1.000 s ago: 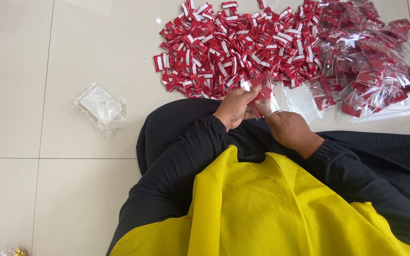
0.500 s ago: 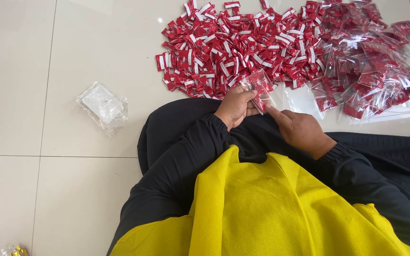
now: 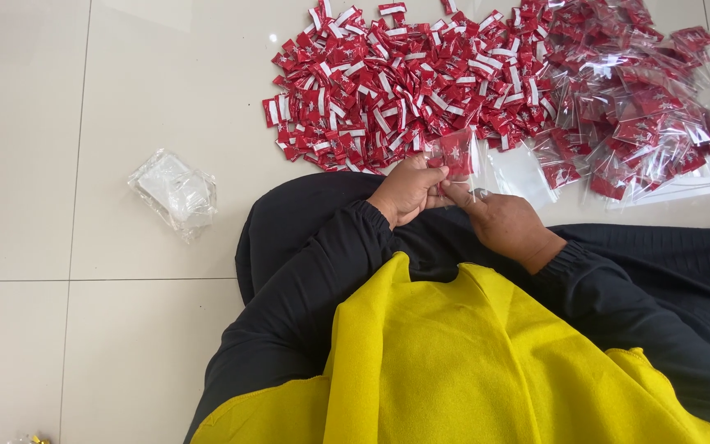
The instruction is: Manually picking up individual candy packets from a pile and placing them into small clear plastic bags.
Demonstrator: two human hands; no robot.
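Mid-batch: left hand (image 3: 408, 191) and right hand (image 3: 499, 222) fingers pinching one red item in clear sleeve (image 3: 456, 153), bagged pile (image 3: 634, 107) upper right, larger unbagged pile (image 3: 388, 86) left.

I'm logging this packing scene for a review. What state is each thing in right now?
left hand: gripping the clear sleeve
right hand: pinching the sleeve's lower edge
clear sleeve: held up off the floor, a red piece inside
loose red pieces: heaped on the floor, unbagged
bagged red pieces: piled to the right, in clear sleeves
crumpled clear bag: lying apart on the tiles
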